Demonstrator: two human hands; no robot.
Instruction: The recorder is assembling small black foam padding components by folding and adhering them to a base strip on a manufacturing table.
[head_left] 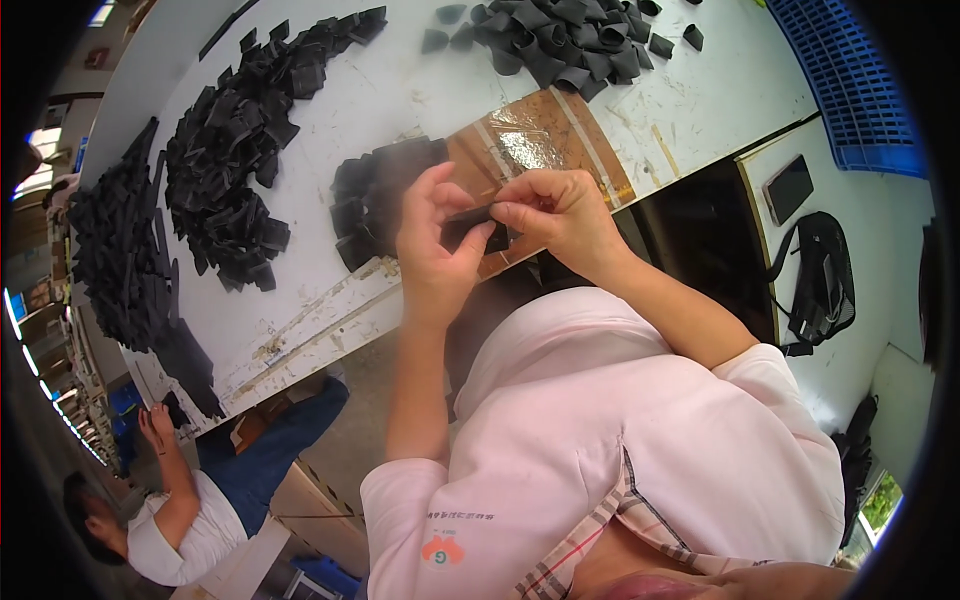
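Observation:
My left hand (pixel 435 255) and my right hand (pixel 567 215) meet over the front edge of the table. Between them is a small black piece of sheet material (pixel 460 228), pinched by the thumb and fingertips on each side. My fingers cover part of it, so its full shape is hidden. Just left of my left hand lies a batch of flat black pieces (pixel 358 200), overlapping in rows. Behind my right hand, a brown board (pixel 570 125) with pale strips and a shiny patch lies on the white table (pixel 400 75).
Black curled loops (pixel 570 45) are heaped at the back. Black pieces (pixel 225 150) and long strips (pixel 120 240) pile up leftward. A blue crate (pixel 855 90), a phone (pixel 789 190) and a black mesh bag (pixel 822 280) are at the right. Another person (pixel 190 520) sits at lower left.

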